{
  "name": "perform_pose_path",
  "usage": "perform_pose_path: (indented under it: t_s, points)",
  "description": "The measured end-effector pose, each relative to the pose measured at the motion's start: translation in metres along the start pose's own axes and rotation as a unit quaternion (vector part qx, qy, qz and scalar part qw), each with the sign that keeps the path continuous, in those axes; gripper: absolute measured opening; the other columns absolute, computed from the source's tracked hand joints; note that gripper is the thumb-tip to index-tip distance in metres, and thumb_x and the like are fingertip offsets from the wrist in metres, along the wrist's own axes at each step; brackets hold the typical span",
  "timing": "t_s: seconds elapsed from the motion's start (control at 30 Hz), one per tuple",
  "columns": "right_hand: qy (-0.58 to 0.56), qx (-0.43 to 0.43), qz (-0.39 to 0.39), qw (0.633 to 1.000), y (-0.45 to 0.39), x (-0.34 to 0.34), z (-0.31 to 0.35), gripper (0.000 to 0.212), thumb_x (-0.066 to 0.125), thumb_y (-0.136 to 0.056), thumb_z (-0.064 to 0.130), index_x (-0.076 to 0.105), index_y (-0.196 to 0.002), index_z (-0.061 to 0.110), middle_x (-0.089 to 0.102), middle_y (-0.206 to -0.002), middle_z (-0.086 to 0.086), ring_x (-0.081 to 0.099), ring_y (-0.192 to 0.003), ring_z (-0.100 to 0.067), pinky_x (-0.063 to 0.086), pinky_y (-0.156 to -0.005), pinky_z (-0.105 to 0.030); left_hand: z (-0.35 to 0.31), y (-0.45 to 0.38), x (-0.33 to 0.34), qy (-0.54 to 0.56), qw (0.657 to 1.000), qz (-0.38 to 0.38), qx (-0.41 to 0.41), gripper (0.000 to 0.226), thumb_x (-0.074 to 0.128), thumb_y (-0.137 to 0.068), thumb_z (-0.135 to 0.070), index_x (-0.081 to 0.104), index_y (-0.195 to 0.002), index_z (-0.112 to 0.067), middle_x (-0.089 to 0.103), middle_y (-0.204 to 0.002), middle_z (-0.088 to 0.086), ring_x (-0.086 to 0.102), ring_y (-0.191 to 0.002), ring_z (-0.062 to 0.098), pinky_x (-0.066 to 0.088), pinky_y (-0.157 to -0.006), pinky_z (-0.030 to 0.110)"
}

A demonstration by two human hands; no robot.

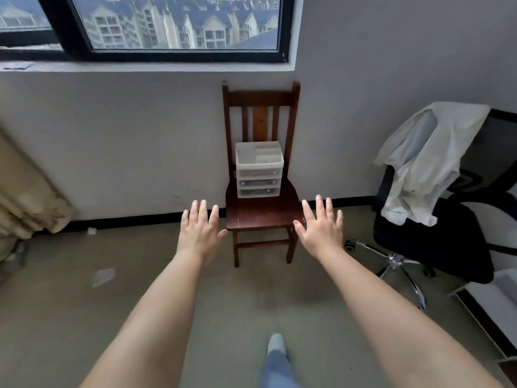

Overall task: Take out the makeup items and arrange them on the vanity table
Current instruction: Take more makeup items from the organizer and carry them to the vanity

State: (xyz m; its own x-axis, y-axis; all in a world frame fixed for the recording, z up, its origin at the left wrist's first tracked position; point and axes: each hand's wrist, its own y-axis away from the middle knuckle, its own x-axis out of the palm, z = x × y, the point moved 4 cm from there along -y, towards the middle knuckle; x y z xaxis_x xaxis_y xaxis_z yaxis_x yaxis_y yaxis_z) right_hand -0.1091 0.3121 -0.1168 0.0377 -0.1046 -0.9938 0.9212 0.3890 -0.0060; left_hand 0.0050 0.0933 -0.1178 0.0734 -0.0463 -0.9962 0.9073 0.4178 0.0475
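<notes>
Head view: a person stands on a grey floor facing a dark wooden chair [261,211] set against a pale wall; all places below are told from this chair.
Organiser: a small clear plastic drawer organiser [259,169] stands upright at the back of the chair seat, against the slatted backrest. It has a divided tray on top and three drawers, all pushed in. Dark shapes show faintly through the two lower drawer fronts; what they are cannot be told.
Left hand: the left hand [199,231] hovers palm down just left of the seat's front corner, fingers [202,212] straight and spread, thumb reaching toward the seat edge. It holds nothing and is apart from the organiser.
Right hand: the right hand [321,229] hovers palm down at the seat's right front corner, fingers [320,208] straight and fanned apart, holding nothing. Whether it brushes the seat edge cannot be told.
Foot: a foot in a light sock [276,343], below a blue trouser leg, is on the floor in front of the chair.
Right of the chair: a black office chair [436,247] with a pale garment [425,161] draped over its back.
Above the chair, to the left: a black-framed window [173,23] looking out on apartment blocks.
Far left of the chair: a beige curtain [25,191] bunched near the floor.
</notes>
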Motion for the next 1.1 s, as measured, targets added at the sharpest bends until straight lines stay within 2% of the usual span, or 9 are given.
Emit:
perform_pose_path:
  t_s: [0.37, 0.5, 0.63, 0.7, 0.8, 0.9, 0.97, 1.03, 1.1]
  points:
    - [-0.039, 0.025, 0.145, 0.988, -0.311, 0.151, 0.033, 0.059, 0.027, -0.095, 0.047, 0.010, -0.147, 0.024, 0.000, -0.157, -0.006, -0.004, -0.144, -0.026, 0.004, -0.116, -0.045, 0.020, -0.320, 0.087, 0.017, 0.995, 0.093, -0.019, 0.062, 0.026, -0.098, -0.044, 0.005, -0.148, -0.014, 0.001, -0.156, 0.013, -0.004, -0.145, 0.027, 0.003, -0.117, 0.041]
    - [-0.081, 0.069, 0.193, 0.976, -0.391, 0.193, 0.034, 0.058, 0.030, -0.096, 0.044, 0.016, -0.146, 0.019, 0.007, -0.156, -0.006, 0.001, -0.144, -0.025, 0.009, -0.116, -0.043, 0.000, -0.409, 0.108, 0.021, 0.992, 0.122, 0.021, 0.062, 0.027, -0.098, -0.043, 0.007, -0.148, -0.013, 0.003, -0.156, 0.014, -0.001, -0.145, 0.027, 0.005, -0.117, 0.040]
    - [-0.213, 0.154, 0.228, 0.938, -0.449, 0.245, 0.039, 0.052, 0.039, -0.095, 0.037, 0.030, -0.140, 0.012, 0.034, -0.147, -0.010, 0.029, -0.136, -0.027, 0.027, -0.111, -0.041, -0.015, -0.476, 0.145, 0.017, 0.986, 0.144, 0.079, 0.063, 0.027, -0.097, -0.043, 0.007, -0.147, -0.010, 0.002, -0.156, 0.014, -0.001, -0.145, 0.027, 0.005, -0.117, 0.039]
    - [-0.376, 0.255, 0.229, 0.861, -0.473, 0.272, 0.045, 0.045, 0.047, -0.093, 0.029, 0.041, -0.132, 0.010, 0.048, -0.136, -0.008, 0.045, -0.124, -0.026, 0.037, -0.103, -0.038, -0.017, -0.504, 0.166, 0.010, 0.981, 0.163, 0.105, 0.063, 0.027, -0.098, -0.042, 0.006, -0.147, -0.009, 0.000, -0.156, 0.013, -0.003, -0.145, 0.027, 0.004, -0.117, 0.038]
    - [-0.589, 0.410, 0.219, 0.661, -0.503, 0.312, 0.059, 0.044, 0.052, -0.088, 0.014, 0.040, -0.131, 0.012, 0.050, -0.126, -0.008, 0.047, -0.120, -0.027, 0.039, -0.101, -0.037, -0.016, -0.535, 0.193, -0.007, 0.971, 0.181, 0.157, 0.064, 0.033, -0.098, -0.035, 0.008, -0.146, -0.003, 0.003, -0.156, 0.016, 0.002, -0.145, 0.030, 0.006, -0.117, 0.039]
    - [-0.672, 0.526, 0.144, 0.501, -0.523, 0.348, 0.064, 0.048, 0.053, -0.082, 0.006, 0.040, -0.128, 0.010, 0.054, -0.099, -0.006, 0.053, -0.103, -0.027, 0.046, -0.090, -0.039, -0.009, -0.552, 0.211, -0.002, 0.972, 0.108, 0.208, 0.067, 0.070, -0.076, -0.022, 0.044, -0.131, 0.005, 0.041, -0.138, 0.030, 0.043, -0.126, 0.043, 0.037, -0.101, 0.050]
    - [-0.693, 0.568, 0.110, 0.431, -0.525, 0.359, 0.064, 0.039, 0.052, -0.081, 0.001, 0.048, -0.119, 0.008, 0.052, -0.083, -0.004, 0.052, -0.092, -0.022, 0.046, -0.081, -0.034, -0.003, -0.553, 0.220, 0.008, 0.971, 0.074, 0.227, 0.060, 0.066, -0.074, -0.023, 0.048, -0.124, 0.004, 0.052, -0.127, 0.031, 0.053, -0.116, 0.044, 0.043, -0.093, 0.053]
    - [-0.717, 0.569, 0.091, 0.392, -0.521, 0.366, 0.061, 0.015, 0.046, -0.084, 0.001, 0.054, -0.095, 0.007, 0.050, -0.077, -0.004, 0.051, -0.083, -0.018, 0.044, -0.083, -0.032, -0.002, -0.552, 0.222, 0.011, 0.968, 0.033, 0.250, 0.055, 0.043, -0.080, -0.027, 0.041, -0.127, 0.002, 0.051, -0.128, 0.031, 0.052, -0.117, 0.044, 0.037, -0.096, 0.051]
    - [-0.747, 0.547, 0.088, 0.367, -0.514, 0.372, 0.060, 0.017, 0.040, -0.087, 0.005, 0.052, -0.077, 0.012, 0.053, -0.078, -0.004, 0.053, -0.086, -0.018, 0.040, -0.088, -0.034, -0.001, -0.550, 0.229, 0.014, 0.966, 0.021, 0.256, 0.057, 0.036, -0.081, -0.028, 0.038, -0.128, 0.003, 0.049, -0.129, 0.032, 0.050, -0.119, 0.044, 0.032, -0.098, 0.050]
